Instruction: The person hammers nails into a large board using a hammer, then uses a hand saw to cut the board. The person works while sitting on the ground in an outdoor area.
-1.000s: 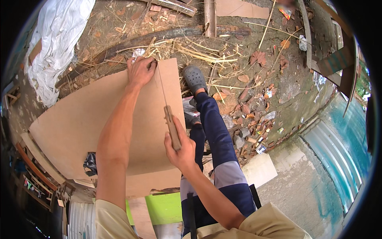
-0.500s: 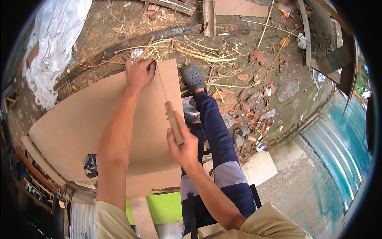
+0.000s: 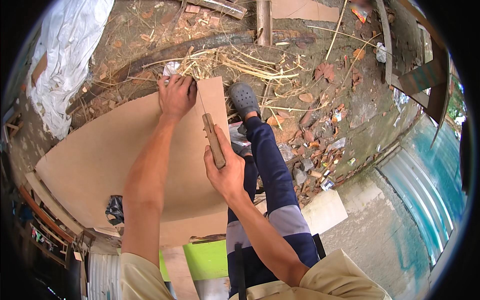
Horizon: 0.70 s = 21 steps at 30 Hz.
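A large tan plywood board (image 3: 125, 150) lies before me. My left hand (image 3: 177, 97) is closed on its far edge, fingers curled over the rim. My right hand (image 3: 225, 172) is wrapped round the wooden handle of a handsaw (image 3: 214, 141), thumb and fingers around its near end. The saw's thin blade, seen almost edge-on, runs away from me to the board's far edge, just right of my left hand. Beside it, a narrow strip of board lies to the right of the blade.
My shoe (image 3: 244, 99) is on the ground right of the board. Loose pale straw strips (image 3: 250, 70) and wooden beams (image 3: 264, 22) lie beyond. White sheeting (image 3: 65, 60) hangs at far left. Dry leaves and litter (image 3: 315, 155) cover the ground toward the wall on the right.
My right hand has pushed the saw away from me along the board, and its handle is closer to the far edge. My left hand has stayed nearly in place.
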Each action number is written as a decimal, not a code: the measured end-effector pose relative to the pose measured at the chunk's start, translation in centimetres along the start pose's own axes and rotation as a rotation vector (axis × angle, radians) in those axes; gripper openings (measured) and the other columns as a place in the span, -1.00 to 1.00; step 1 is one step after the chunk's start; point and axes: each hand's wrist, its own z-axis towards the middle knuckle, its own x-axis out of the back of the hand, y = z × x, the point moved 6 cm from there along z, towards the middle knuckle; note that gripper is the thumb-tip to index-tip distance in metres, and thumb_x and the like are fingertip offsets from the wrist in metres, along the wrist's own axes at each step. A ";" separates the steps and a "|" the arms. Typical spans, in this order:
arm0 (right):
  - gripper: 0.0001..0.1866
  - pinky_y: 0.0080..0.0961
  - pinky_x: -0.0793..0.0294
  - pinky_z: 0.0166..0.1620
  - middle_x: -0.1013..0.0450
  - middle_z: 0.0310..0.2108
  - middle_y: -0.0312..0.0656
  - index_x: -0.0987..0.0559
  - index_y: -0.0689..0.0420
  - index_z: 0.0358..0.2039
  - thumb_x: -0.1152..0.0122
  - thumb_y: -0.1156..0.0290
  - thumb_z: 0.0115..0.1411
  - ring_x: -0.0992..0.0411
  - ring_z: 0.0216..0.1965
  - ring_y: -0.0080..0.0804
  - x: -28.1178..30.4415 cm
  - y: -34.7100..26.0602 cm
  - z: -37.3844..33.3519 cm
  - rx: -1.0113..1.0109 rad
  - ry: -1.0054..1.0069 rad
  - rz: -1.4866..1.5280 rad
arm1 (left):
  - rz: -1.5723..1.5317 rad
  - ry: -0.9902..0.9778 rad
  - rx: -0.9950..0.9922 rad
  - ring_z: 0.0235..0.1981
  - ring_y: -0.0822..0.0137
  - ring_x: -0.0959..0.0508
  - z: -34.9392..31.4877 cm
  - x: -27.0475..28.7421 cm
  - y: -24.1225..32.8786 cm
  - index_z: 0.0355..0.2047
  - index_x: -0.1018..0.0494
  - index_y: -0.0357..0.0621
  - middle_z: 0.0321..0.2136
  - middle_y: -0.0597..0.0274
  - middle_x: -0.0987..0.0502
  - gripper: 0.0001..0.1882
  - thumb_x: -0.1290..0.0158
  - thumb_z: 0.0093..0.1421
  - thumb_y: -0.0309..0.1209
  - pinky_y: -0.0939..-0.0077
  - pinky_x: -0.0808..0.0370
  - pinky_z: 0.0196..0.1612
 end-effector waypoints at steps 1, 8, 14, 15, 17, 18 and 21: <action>-0.37 -0.38 -0.61 -0.26 -0.61 -0.24 0.15 -0.33 0.22 0.33 -0.22 0.52 0.24 -0.67 -0.35 -0.17 -0.1 -0.1 0.1 -0.017 -0.015 0.011 | 0.012 0.001 -0.007 -0.13 0.34 -0.56 -0.1 -0.1 0.0 -0.28 -0.53 -0.08 -0.34 0.32 -0.63 -0.89 -0.14 0.17 -0.43 0.17 -0.18 0.17; -0.34 -0.32 -0.62 -0.26 -0.59 -0.24 0.23 -0.30 0.25 0.35 -0.21 0.58 0.22 -0.66 -0.33 -0.03 -1.4 0.5 -0.7 -0.025 -0.039 0.001 | 0.014 -0.035 0.010 -0.15 0.35 -0.55 0.0 -0.6 -0.1 -0.24 -0.51 -0.08 -0.36 0.34 -0.62 -0.86 -0.15 0.18 -0.42 0.16 -0.21 0.14; -0.38 -0.44 -0.61 -0.28 -0.62 -0.23 0.11 -0.35 0.21 0.33 -0.21 0.57 0.25 -0.66 -0.38 -0.28 -0.7 0.2 -0.6 0.034 0.001 -0.063 | -0.008 0.028 -0.003 -0.25 0.31 -0.55 0.1 -0.1 0.2 -0.36 -0.46 -0.05 -0.44 0.32 -0.60 -0.93 -0.12 0.20 -0.39 0.16 -0.24 0.07; -0.38 -0.45 -0.61 -0.28 -0.62 -0.23 0.11 -0.35 0.21 0.33 -0.21 0.57 0.25 -0.66 -0.39 -0.30 -0.7 0.1 -0.5 0.054 0.000 -0.083 | 0.000 0.036 -0.004 -0.25 0.32 -0.55 0.1 -0.1 0.1 -0.37 -0.46 -0.04 -0.44 0.32 -0.60 -0.93 -0.12 0.20 -0.39 0.16 -0.25 0.07; -0.39 -0.45 -0.61 -0.29 -0.63 -0.23 0.09 -0.35 0.22 0.32 -0.22 0.56 0.25 -0.64 -0.41 -0.32 -1.1 0.4 -0.7 0.065 0.015 -0.086 | 0.013 0.033 -0.009 -0.21 0.34 -0.55 0.1 -0.3 0.0 -0.36 -0.47 -0.01 -0.44 0.34 -0.62 -0.92 -0.12 0.22 -0.34 0.19 -0.25 0.06; -0.39 -0.46 -0.60 -0.29 -0.63 -0.23 0.08 -0.35 0.23 0.32 -0.22 0.56 0.25 -0.64 -0.42 -0.33 -1.1 0.7 -0.9 0.068 0.027 -0.093 | 0.004 0.018 -0.002 -0.22 0.34 -0.54 0.2 -0.4 0.1 -0.35 -0.48 -0.02 -0.44 0.34 -0.63 -0.92 -0.12 0.22 -0.34 0.19 -0.25 0.07; -0.42 -0.46 -0.60 -0.28 -0.63 -0.23 0.06 -0.37 0.27 0.30 -0.21 0.56 0.26 -0.63 -0.42 -0.34 -1.9 2.0 -1.7 0.024 -0.011 -0.083 | -0.007 -0.025 0.014 -0.22 0.33 -0.54 0.2 -0.5 0.0 -0.34 -0.49 -0.04 -0.45 0.31 -0.63 -0.91 -0.12 0.21 -0.34 0.20 -0.25 0.08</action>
